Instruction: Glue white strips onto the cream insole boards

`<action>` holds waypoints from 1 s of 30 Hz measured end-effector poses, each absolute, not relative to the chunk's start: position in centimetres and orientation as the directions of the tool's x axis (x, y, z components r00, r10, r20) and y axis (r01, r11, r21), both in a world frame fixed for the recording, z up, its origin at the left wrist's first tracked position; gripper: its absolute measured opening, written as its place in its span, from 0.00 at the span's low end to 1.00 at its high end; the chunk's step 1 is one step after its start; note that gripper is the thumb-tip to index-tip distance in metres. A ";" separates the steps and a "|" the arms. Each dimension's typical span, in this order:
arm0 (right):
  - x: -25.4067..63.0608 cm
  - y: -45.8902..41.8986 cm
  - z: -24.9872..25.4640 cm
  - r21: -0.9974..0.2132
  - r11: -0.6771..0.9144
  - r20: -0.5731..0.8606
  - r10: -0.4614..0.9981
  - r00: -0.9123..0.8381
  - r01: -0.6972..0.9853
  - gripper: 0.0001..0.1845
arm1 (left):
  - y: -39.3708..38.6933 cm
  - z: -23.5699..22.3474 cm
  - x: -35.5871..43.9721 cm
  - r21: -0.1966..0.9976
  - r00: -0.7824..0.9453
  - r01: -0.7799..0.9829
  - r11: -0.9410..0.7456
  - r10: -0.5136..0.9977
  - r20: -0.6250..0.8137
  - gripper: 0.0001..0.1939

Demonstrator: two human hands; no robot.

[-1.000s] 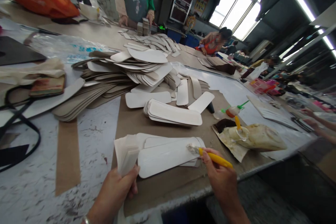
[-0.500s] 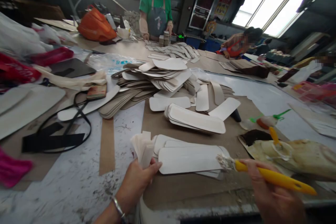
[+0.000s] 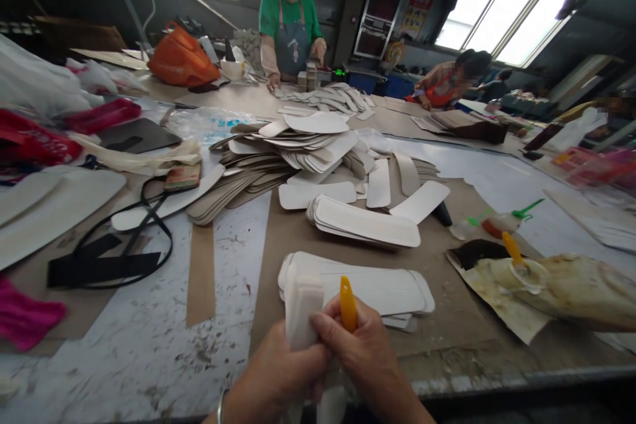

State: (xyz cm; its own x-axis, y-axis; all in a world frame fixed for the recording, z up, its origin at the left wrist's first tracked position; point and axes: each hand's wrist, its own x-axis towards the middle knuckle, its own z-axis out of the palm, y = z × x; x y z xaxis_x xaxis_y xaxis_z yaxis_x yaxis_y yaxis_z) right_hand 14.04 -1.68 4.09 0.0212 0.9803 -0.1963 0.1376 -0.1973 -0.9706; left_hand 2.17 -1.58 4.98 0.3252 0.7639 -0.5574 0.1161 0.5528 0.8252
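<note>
My left hand [image 3: 281,368], a bracelet at its wrist, is closed around a bundle of thin white strips [image 3: 304,305] held upright. My right hand [image 3: 365,348] is closed on a brush with a yellow handle [image 3: 348,305]; the handle points up and the bristles are hidden. Its thumb and fingertips meet the lower edge of the strips, beside my left hand. A pale piece [image 3: 332,401] hangs below both hands, partly covered by them. Just beyond the hands, a fanned stack of white rounded panels [image 3: 382,288] lies on brown board.
Another panel stack [image 3: 365,222] and a big pile of panels [image 3: 298,146] lie farther back. At right sits a stained glue bag [image 3: 571,285] with a yellow tool in its opening. Black straps [image 3: 114,265] lie left. A co-worker in green [image 3: 291,33] stands across the table.
My right hand has moved left from the panel stack to my left hand, turning the brush handle upward. The brush no longer touches the top panel. The strips have shifted right.
</note>
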 end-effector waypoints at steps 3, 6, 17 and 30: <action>14.5 -1.7 4.3 -0.973 -0.210 -0.208 0.978 0.029 0.099 0.13 | -1.8 4.3 2.1 0.845 0.362 0.091 0.527 0.773 -0.521 0.13; 15.0 -1.8 4.5 -0.967 -0.250 -0.250 0.968 0.000 0.044 0.12 | -1.9 3.8 2.1 0.843 0.405 0.057 0.534 0.760 -0.509 0.15; 15.7 -2.4 3.6 -0.953 -0.011 0.000 0.999 0.038 0.303 0.10 | -2.2 4.2 2.2 0.728 0.359 -0.194 0.658 0.738 -0.571 0.15; 15.1 -2.3 2.6 -0.988 -0.157 -0.157 0.987 0.025 -0.006 0.18 | -2.1 3.8 2.7 0.818 0.064 -0.279 0.504 0.859 -0.508 0.16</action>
State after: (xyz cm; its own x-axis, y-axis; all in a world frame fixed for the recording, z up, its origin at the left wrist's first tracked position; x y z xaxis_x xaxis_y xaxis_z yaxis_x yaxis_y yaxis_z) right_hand 15.08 -2.34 2.59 0.0247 0.9873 -0.1568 -0.0064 -0.1567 -0.9876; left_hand 2.71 -2.11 3.85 0.0635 0.8593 -0.5075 -0.2788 0.5036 0.8177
